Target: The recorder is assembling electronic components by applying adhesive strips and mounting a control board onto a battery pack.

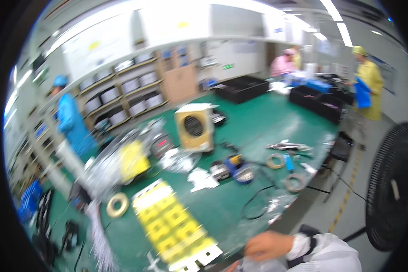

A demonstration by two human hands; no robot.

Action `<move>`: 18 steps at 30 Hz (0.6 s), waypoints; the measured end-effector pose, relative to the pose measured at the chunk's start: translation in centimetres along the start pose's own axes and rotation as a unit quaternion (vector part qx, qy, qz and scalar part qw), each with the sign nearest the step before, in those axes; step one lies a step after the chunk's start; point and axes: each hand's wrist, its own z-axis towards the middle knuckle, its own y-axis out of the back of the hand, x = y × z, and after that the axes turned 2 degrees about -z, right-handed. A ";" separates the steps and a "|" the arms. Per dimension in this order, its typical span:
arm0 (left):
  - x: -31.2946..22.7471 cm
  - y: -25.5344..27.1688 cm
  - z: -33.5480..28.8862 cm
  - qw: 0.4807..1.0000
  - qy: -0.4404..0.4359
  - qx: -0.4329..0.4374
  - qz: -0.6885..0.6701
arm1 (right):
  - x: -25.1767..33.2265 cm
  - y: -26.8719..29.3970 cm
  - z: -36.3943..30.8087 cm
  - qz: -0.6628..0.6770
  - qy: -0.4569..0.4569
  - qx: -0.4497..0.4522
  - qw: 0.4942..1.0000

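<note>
My right hand (268, 245), in a white sleeve with a dark band at the wrist, is at the near edge of the green table. Its fingers are curled in over a pale, crumpled, see-through material (260, 264); what lies between them is hidden. Of my left hand (233, 266) only a sliver of skin shows at the lower rim, its fingers out of sight. Left of the hands lies a long yellow panel (174, 222) with square cut-outs and white end strips. The frame is smeared by motion.
On the green table (213, 204) are a tape roll (118, 205), a tan box fan unit (194, 129), clear plastic bags (106, 174), a soldering stand (240, 169) and black trays (241, 88). A black floor fan (390, 190) stands right. Several people work farther off.
</note>
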 end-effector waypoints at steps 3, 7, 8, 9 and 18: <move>-0.5 -0.7 -0.5 0.999 0.010 0.049 0.015 | -2.1 4.7 2.1 0.029 -0.038 -0.179 0.983; 1.6 0.7 -0.8 0.999 -0.014 0.013 0.035 | -7.0 8.5 12.8 0.110 -0.145 -0.327 0.927; 2.0 1.1 -0.9 1.000 0.003 -0.006 0.016 | -8.5 8.9 16.3 0.105 -0.169 -0.335 0.921; 2.6 1.5 -1.0 1.000 0.021 -0.021 -0.002 | -10.2 9.1 19.2 0.097 -0.196 -0.344 0.913; 4.7 6.1 -2.8 0.994 -0.022 -0.100 -0.038 | -24.7 6.7 31.9 -0.063 -0.321 -0.300 0.896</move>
